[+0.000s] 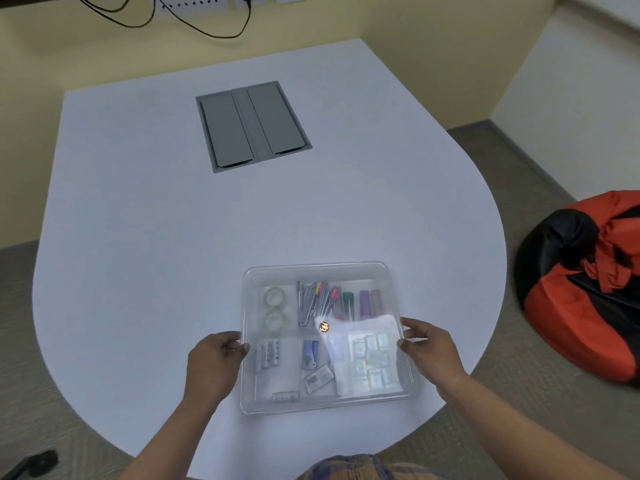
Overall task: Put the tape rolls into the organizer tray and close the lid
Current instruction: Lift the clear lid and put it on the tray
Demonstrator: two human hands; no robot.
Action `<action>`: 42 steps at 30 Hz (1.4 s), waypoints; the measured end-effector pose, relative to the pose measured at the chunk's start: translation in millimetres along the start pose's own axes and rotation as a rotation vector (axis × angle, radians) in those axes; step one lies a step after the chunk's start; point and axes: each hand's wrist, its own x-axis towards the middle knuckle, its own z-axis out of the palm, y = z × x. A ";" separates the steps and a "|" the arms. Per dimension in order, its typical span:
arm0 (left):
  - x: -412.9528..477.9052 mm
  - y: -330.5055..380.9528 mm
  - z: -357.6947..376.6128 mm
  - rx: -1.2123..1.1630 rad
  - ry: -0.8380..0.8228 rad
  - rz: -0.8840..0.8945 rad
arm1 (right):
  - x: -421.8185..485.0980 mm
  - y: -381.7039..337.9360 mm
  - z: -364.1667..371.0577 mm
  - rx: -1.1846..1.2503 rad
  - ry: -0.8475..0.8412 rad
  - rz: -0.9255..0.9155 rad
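Note:
A clear plastic organizer tray (313,407) sits near the front edge of the white table. A clear lid (318,271) lies over it. Two clear tape rolls (274,308) rest one behind the other in the tray's back-left compartment, seen through the lid. My left hand (216,358) grips the lid's left edge. My right hand (427,348) grips its right edge. Pens, markers, batteries and small packets fill the other compartments.
A grey cable hatch (252,126) is set into the table's far middle. A red and black beanbag (588,289) lies on the floor to the right. Black cables (207,29) hang on the wall behind. The table's curved edge runs close to the tray's front.

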 end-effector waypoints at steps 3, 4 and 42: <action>6.2 -3.3 3.8 -0.009 -0.023 -0.029 | 1.7 1.0 3.3 0.021 0.006 0.047; 7.9 -4.6 5.0 -0.016 -0.025 -0.048 | 2.5 1.7 3.9 0.025 -0.002 0.065; 74.6 30.5 -3.6 0.894 -0.449 0.405 | 70.4 -80.6 14.9 -1.282 -0.442 -0.395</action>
